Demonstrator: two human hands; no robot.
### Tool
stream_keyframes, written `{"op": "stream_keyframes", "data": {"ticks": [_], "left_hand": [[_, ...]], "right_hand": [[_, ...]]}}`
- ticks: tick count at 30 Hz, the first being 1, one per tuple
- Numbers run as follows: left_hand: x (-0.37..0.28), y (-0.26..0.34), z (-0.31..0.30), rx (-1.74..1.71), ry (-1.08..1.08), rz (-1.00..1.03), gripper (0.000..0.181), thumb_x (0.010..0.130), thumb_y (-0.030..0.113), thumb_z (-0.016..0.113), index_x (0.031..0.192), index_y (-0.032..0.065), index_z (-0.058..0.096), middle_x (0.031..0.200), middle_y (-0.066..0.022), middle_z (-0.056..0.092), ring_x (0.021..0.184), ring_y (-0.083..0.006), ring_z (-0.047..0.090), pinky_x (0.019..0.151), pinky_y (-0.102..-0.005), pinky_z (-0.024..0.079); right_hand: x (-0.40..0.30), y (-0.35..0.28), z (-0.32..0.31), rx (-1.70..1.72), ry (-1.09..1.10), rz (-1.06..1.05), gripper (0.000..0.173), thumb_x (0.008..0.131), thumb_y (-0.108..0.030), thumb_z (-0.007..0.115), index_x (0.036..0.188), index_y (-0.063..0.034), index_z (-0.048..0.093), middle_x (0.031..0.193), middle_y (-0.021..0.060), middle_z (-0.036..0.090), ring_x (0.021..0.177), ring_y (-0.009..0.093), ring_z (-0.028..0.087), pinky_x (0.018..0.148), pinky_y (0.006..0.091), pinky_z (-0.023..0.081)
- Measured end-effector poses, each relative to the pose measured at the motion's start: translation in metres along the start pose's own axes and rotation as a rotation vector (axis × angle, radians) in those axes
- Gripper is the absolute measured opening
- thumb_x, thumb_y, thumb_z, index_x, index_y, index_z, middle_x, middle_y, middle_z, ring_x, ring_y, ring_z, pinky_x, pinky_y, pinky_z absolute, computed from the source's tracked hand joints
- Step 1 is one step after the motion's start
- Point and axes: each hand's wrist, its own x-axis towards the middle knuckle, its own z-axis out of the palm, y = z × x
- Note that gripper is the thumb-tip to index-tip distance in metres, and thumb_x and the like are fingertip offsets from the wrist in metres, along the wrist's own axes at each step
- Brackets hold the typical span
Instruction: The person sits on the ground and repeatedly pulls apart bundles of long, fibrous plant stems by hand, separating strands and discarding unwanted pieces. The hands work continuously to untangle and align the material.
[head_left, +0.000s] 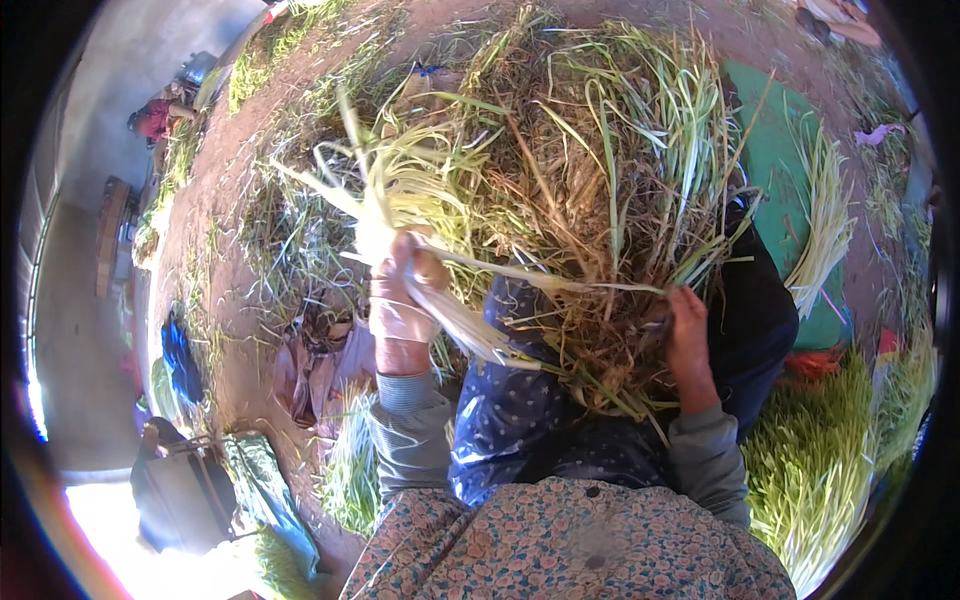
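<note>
My left hand (409, 281), with a pale wrap around its palm and wrist, grips a bundle of long whitish-yellow leafy stalks (469, 330). The bundle's loose leaves fan out beyond my fist, and its stalk ends point down over my lap. My right hand (688, 326) pinches the end of a thin pale stalk (555, 281), which stretches across to my left hand. Beneath this strand lies a heap of dry brown roots and leaf waste (592, 202), partly on my lap. Spotted dark-blue plastic (510, 397) covers my legs.
Right of me, a green mat (780, 195) bears a bundle of pale stalks (821, 225). Dense green leafy stalks (810, 442) stand near my right side. Crumpled cloth or bags (319, 367) lie left. Another person (154, 120) is far left; a seated person (180, 487) is lower left.
</note>
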Motion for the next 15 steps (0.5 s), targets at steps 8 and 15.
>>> {"op": "stream_keyframes", "data": {"ticks": [8,15], "left_hand": [[-0.014,0.006,0.016,-0.312,-0.033,-0.031,0.022,0.093,0.023,0.042,0.095,0.0035,0.052,0.071,-0.0010,0.044,0.059,-0.0106,0.036,0.054,-0.0242,0.032],[-0.042,-0.013,0.032,-0.244,0.074,-0.103,0.018,0.092,0.020,0.044,0.102,0.0059,0.050,0.072,-0.0006,0.045,0.058,-0.0098,0.038,0.053,-0.0241,0.035]], "right_hand": [[-0.033,-0.029,0.071,-0.579,-0.559,-0.343,0.024,0.085,-0.016,0.055,0.099,0.0033,0.060,0.064,0.0093,0.061,0.043,0.011,0.053,0.039,0.0231,0.042],[-0.026,-0.004,0.157,-0.247,-0.893,-0.074,0.024,0.085,-0.017,0.054,0.101,0.0020,0.054,0.068,0.0085,0.058,0.050,0.010,0.049,0.044,0.0242,0.040]]}}
